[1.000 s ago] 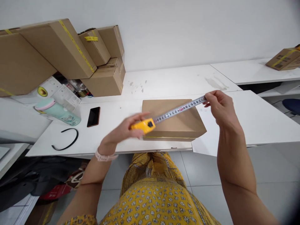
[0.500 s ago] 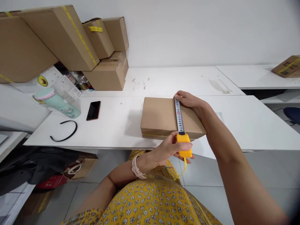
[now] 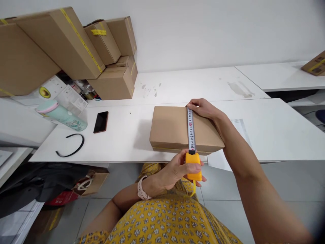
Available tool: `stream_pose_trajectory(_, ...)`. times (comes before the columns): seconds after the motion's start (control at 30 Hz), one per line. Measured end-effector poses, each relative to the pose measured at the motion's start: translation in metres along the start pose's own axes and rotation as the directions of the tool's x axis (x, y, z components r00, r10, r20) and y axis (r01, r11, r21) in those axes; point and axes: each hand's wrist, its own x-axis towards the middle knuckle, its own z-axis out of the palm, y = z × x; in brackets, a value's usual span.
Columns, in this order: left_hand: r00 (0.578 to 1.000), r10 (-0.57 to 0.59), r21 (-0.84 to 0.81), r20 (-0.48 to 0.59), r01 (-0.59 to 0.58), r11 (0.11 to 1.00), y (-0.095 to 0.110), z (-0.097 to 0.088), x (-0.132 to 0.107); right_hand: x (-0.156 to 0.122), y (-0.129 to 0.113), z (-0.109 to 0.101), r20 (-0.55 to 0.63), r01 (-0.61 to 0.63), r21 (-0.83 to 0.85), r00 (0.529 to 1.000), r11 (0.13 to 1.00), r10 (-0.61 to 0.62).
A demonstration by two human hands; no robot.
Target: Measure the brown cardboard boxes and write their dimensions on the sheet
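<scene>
Wall: we face a plain white wall point(image 3: 203, 30), bare and evenly lit.
Benches: a white bench point(image 3: 122, 139) stands before us; a second bench point(image 3: 198, 84), marked with grey stains, sits just behind it; a third bench point(image 3: 274, 74) runs along the wall at far right.
Floor: pale grey tiled floor point(image 3: 223, 183) shows below the near edge.
Corner: brown cartons point(image 3: 63, 44) lean stacked against the wall at left.
Light: soft and even, and we see only faint shadows.
</scene>
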Motion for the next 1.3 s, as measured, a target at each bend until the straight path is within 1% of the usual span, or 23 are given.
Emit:
stream_pose_trajectory(0.1,1.0,-0.001,-0.002,-0.001,0.001,1.0,-0.001,-0.001,0.003,0.002,0.0,0.002,0.031,-0.012,0.023,0.999,1.0,0.012)
stream_pose_trajectory(0.17,1.0,-0.01,0.01,0.017,0.009,1.0,0.002,-0.004,0.004,0.004,-0.002,0.002,0.018,0.0,0.094,1.0,0.996,-0.001)
stream_pose_trajectory(0.2,0.999,-0.012,0.024,0.035,0.011,1.0,0.005,-0.006,0.002,0.003,-0.002,0.002,-0.035,0.016,0.161,0.999,0.987,-0.011)
stream_pose_trajectory(0.23,0.998,-0.01,0.047,0.06,0.007,0.999,0.009,-0.009,-0.002,0.0,-0.001,0.0,-0.13,0.043,0.239,0.991,0.97,-0.012)
stream_pose_trajectory(0.27,0.996,0.007,0.076,0.086,-0.013,0.997,0.014,-0.013,-0.009,-0.006,0.001,-0.001,-0.26,0.078,0.315,0.966,0.946,0.007)
stream_pose_trajectory(0.3,0.994,0.038,0.115,0.104,-0.05,0.992,0.02,-0.018,-0.019,-0.015,0.005,-0.003,-0.404,0.117,0.376,0.913,0.919,0.049)
stream_pose_trajectory(0.37,0.982,0.16,0.216,0.098,-0.178,0.96,0.031,-0.031,-0.046,-0.044,0.017,-0.007,-0.641,0.174,0.429,0.751,0.886,0.162)
stream_pose_trajectory(0.43,0.949,0.315,0.33,-0.019,-0.292,0.898,0.038,-0.048,-0.074,-0.086,0.034,-0.004,-0.76,0.173,0.424,0.602,0.889,0.245)
stream_pose_trajectory(0.47,0.923,0.372,0.373,-0.093,-0.314,0.873,0.038,-0.059,-0.085,-0.109,0.043,0.001,-0.781,0.151,0.401,0.572,0.904,0.251)
stream_pose_trajectory(0.5,0.902,0.401,0.406,-0.163,-0.309,0.86,0.036,-0.07,-0.094,-0.131,0.052,0.008,-0.777,0.086,0.373,0.573,0.924,0.26)
stream_pose_trajectory(0.53,0.887,0.407,0.421,-0.219,-0.29,0.859,0.033,-0.081,-0.099,-0.151,0.059,0.016,-0.744,-0.006,0.329,0.614,0.944,0.263)
stream_pose_trajectory(0.57,0.879,0.401,0.42,-0.26,-0.271,0.866,0.028,-0.092,-0.1,-0.167,0.064,0.026,-0.675,-0.061,0.308,0.689,0.949,0.263)
stream_pose_trajectory(0.63,0.887,0.363,0.396,-0.286,-0.236,0.888,0.02,-0.109,-0.096,-0.188,0.067,0.046,-0.539,-0.075,0.283,0.812,0.956,0.224)
stream_pose_trajectory(0.67,0.898,0.34,0.386,-0.281,-0.218,0.896,0.018,-0.114,-0.092,-0.192,0.065,0.054,-0.487,-0.054,0.288,0.851,0.956,0.195)
stream_pose_trajectory(0.73,0.912,0.318,0.386,-0.259,-0.204,0.899,0.022,-0.119,-0.083,-0.191,0.055,0.061,-0.445,-0.007,0.307,0.883,0.952,0.15)
stream_pose_trajectory(0.87,0.889,0.415,0.43,-0.197,-0.302,0.851,0.059,-0.115,-0.071,-0.169,0.027,0.047,-0.503,0.012,0.305,0.851,0.952,0.15)
stream_pose_trajectory(0.93,0.876,0.454,0.46,-0.161,-0.34,0.82,0.079,-0.114,-0.067,-0.155,0.014,0.034,-0.55,-0.038,0.247,0.817,0.968,0.172)
stream_pose_trajectory(1.0,0.862,0.486,0.503,-0.144,-0.36,0.786,0.092,-0.111,-0.064,-0.14,0.005,0.023,-0.606,-0.106,0.132,0.778,0.986,0.165)
stream_pose_trajectory(1.07,0.836,0.533,0.568,-0.132,-0.377,0.731,0.094,-0.104,-0.061,-0.125,-0.003,0.015,-0.672,-0.127,-0.032,0.737,0.991,0.073)
stream_pose_trajectory(1.13,0.825,0.557,0.619,-0.1,-0.386,0.684,0.086,-0.094,-0.06,-0.112,-0.01,0.009,-0.684,-0.059,-0.198,0.723,0.978,-0.095)
stream_pose_trajectory(1.17,0.839,0.54,0.626,-0.071,-0.384,0.678,0.08,-0.087,-0.06,-0.105,-0.013,0.006,-0.659,-0.001,-0.264,0.73,0.964,-0.18)
stream_pose_trajectory(1.2,0.869,0.493,0.618,-0.036,-0.368,0.694,0.072,-0.081,-0.058,-0.099,-0.017,0.005,-0.621,0.056,-0.314,0.743,0.948,-0.25)
stream_pose_trajectory(1.3,0.965,0.252,0.539,0.072,-0.25,0.804,0.045,-0.065,-0.047,-0.085,-0.026,0.004,-0.521,0.15,-0.396,0.776,0.906,-0.356)
